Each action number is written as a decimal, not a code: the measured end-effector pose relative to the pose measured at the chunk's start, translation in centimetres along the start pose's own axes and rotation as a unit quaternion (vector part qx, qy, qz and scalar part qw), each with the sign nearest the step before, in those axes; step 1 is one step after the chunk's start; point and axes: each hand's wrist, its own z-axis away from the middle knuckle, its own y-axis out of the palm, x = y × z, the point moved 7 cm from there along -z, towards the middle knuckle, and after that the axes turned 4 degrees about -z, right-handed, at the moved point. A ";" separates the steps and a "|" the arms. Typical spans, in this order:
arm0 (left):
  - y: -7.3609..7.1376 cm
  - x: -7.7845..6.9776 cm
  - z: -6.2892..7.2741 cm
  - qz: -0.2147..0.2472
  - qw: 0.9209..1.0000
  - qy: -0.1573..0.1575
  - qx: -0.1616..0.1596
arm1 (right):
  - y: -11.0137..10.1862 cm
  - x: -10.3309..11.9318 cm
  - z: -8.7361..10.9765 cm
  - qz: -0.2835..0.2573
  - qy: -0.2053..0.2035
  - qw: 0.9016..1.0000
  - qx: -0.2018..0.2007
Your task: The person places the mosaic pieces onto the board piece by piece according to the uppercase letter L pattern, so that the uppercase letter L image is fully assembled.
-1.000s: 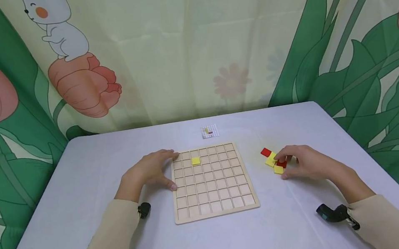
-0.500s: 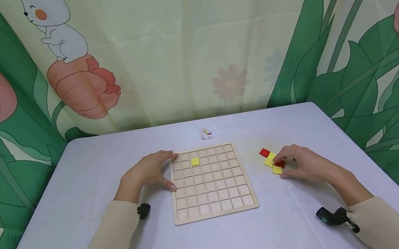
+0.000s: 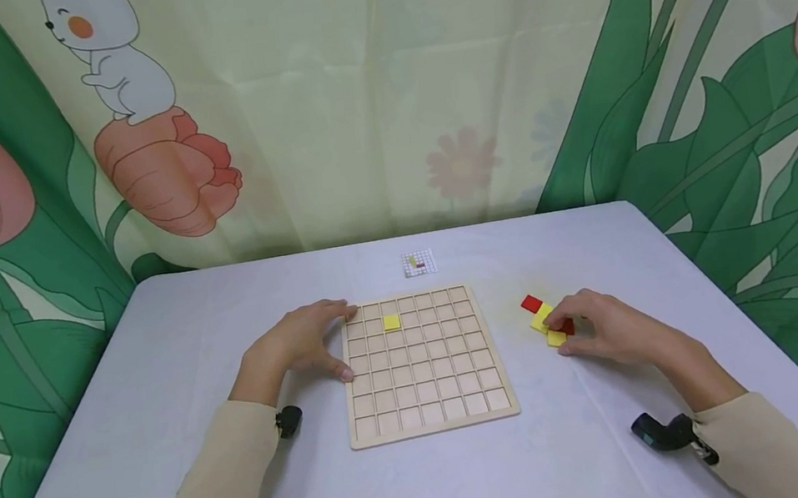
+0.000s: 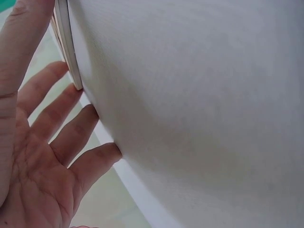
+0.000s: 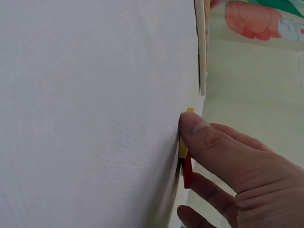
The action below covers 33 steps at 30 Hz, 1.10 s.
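Observation:
A wooden grid board lies mid-table, with one yellow tile in a cell near its far left corner. My left hand steadies the board's left side: thumb on the left edge, fingers stretched to the far corner. In the left wrist view, those spread fingers reach the board's edge. On the right, my right hand pinches the nearest yellow tile of a small pile between thumb and fingers. A red tile sits beside it, partly behind the fingers in the head view.
Farther back in the pile lie another red tile and more yellow. A small card with a printed grid and coloured squares lies beyond the board. The white tablecloth ends at a patterned curtain.
My right thumb and fingertips have shifted slightly left onto the nearest yellow tile. The left hand and board stay in place.

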 end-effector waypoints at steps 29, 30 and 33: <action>0.1 0.1 0.1 0.008 1.000 -0.003 0.003 | 0.2 2.1 -1.4 0.021 -0.044 0.999 -0.018; 0.1 0.1 0.1 0.009 1.000 -0.003 0.002 | 0.1 2.2 -1.5 0.022 -0.046 0.998 -0.021; 0.0 0.1 0.1 0.006 1.000 -0.001 -0.002 | -0.3 2.5 -1.8 0.018 -0.053 0.998 -0.031</action>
